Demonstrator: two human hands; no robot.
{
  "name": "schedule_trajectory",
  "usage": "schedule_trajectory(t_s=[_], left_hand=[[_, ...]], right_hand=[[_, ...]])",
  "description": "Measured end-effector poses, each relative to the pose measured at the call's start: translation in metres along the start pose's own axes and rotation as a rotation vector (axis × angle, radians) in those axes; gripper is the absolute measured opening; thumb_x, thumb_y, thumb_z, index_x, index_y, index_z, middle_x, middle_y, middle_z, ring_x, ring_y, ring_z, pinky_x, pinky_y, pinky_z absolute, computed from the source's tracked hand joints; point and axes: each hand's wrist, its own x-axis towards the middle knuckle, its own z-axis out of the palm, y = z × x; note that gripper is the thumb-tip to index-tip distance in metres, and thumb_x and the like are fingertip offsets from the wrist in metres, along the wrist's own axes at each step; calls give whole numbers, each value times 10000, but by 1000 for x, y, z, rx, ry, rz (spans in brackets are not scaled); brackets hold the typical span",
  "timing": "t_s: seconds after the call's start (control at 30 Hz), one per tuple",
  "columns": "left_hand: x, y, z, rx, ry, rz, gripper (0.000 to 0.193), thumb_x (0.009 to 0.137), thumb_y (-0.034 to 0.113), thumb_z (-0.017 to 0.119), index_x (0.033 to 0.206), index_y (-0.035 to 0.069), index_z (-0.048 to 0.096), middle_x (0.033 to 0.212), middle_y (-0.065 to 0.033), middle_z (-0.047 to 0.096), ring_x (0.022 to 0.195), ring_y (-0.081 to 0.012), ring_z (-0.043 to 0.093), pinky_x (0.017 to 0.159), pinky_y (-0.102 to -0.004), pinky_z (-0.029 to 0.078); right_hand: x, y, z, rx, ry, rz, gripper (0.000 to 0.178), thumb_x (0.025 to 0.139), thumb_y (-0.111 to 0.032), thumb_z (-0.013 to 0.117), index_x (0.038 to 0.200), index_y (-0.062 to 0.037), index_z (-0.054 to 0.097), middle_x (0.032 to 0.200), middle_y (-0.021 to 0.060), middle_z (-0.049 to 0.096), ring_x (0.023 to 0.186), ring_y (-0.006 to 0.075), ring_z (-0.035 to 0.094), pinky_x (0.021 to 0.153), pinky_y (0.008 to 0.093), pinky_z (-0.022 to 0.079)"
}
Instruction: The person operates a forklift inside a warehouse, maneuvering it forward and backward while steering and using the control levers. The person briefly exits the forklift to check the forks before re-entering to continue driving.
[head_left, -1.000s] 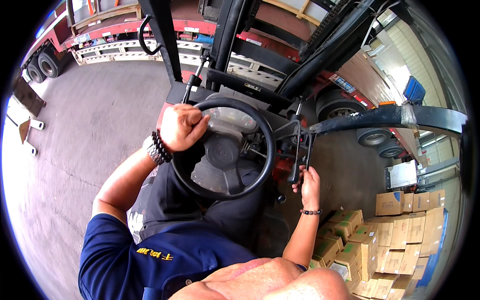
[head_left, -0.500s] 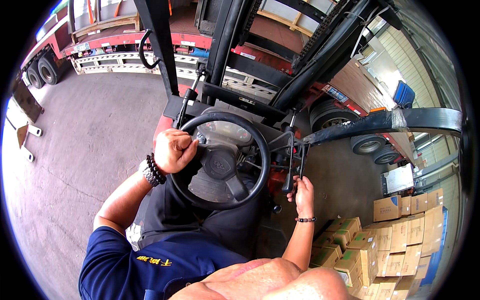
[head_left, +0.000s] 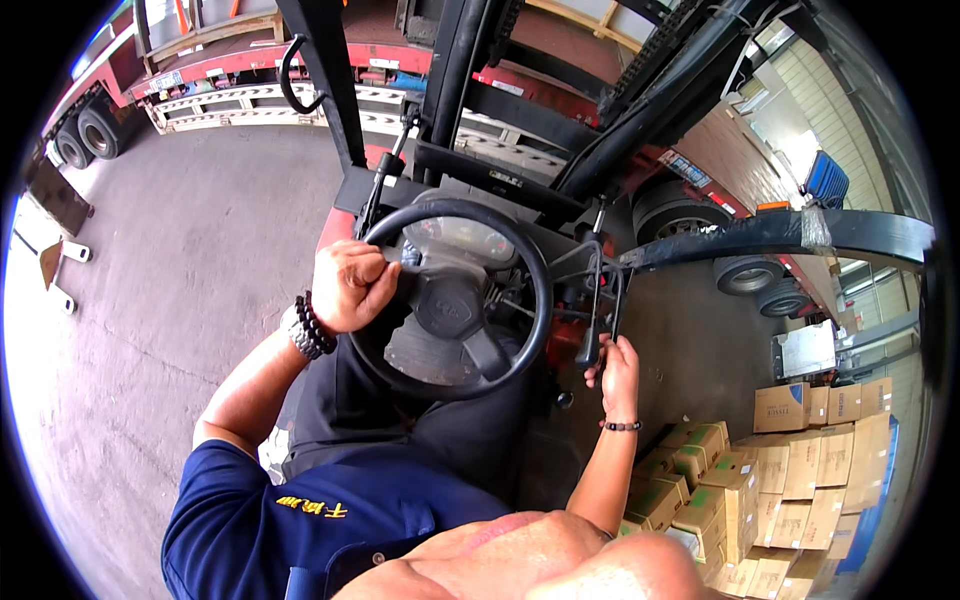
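I sit behind the black steering wheel (head_left: pixel 541 318) of a forklift. My left hand (head_left: pixel 350 287) is closed on the left side of the wheel; a watch and dark beads circle that wrist. What lies inside the fist is hidden. To the right of the wheel stand black control levers, and the nearer one ends in a thick black grip (head_left: pixel 588 349). My right hand (head_left: pixel 617 375) pinches the lower end of the thin lever (head_left: pixel 619 305) just right of that grip. A dashboard (head_left: pixel 458 242) shows through the top of the wheel.
Ahead rises the black mast (head_left: pixel 452 90), with a red flatbed truck (head_left: pixel 230 67) beyond it. Another truck's wheels (head_left: pixel 680 215) are at the right. Stacked cardboard boxes (head_left: pixel 790 470) stand at the lower right. Grey concrete floor (head_left: pixel 210 220) spreads out on the left.
The whole view has shifted slightly, so the wheel, levers and boxes sit a little farther right and mostly higher. Both hands keep their holds.
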Motion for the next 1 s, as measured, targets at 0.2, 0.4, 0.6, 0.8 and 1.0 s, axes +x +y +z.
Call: schedule_trajectory(t_s=[0.2, 0.4, 0.6, 0.8, 1.0], left_hand=[[-3, -1, 3, -11, 5, -2, 398, 993, 41, 724, 686, 76, 474, 628, -118, 502, 559, -387, 522, 585, -480, 417], [-2, 0, 3, -17, 8, 0, 404, 991, 43, 727, 684, 75, 466, 627, -120, 502, 559, -387, 523, 586, -482, 418], [-5, 5, -1, -32, -7, 2, 417, 986, 49, 731, 672, 77, 458, 629, -120, 506, 563, -386, 527, 589, -484, 420], [-17, 16, -5, -11, -86, 42, 426, 925, 30, 762, 649, 81, 442, 631, -108, 532, 582, -372, 549, 591, -487, 415], [-57, 66, 7, -153, -274, 121, 425, 876, 144, 848, 616, 129, 511, 627, -66, 573, 588, -323, 616, 590, -467, 470]], right_hand=[[-1, -4, 3, 7, -6, 25, 219, 1218, -220, 507, 1178, -55, 645, 784, 24, 639, 547, 117, 637, 455, 276, 488], [2, -4, -1, 14, -21, 12, 219, 1218, -222, 504, 1193, -55, 644, 794, 26, 651, 556, 117, 642, 461, 271, 490], [6, -6, -4, 18, -59, 0, 227, 1214, -217, 500, 1213, -45, 649, 812, 43, 680, 585, 132, 660, 481, 281, 503], [26, -12, -26, 188, -142, 2, 410, 1204, -336, 520, 1398, -2, 659, 915, 116, 774, 651, 190, 726, 543, 345, 557], [50, 16, -34, 568, -281, 34, 479, 1201, -403, 538, 1427, -3, 675, 1099, 163, 794, 921, 229, 780, 784, 375, 625]])
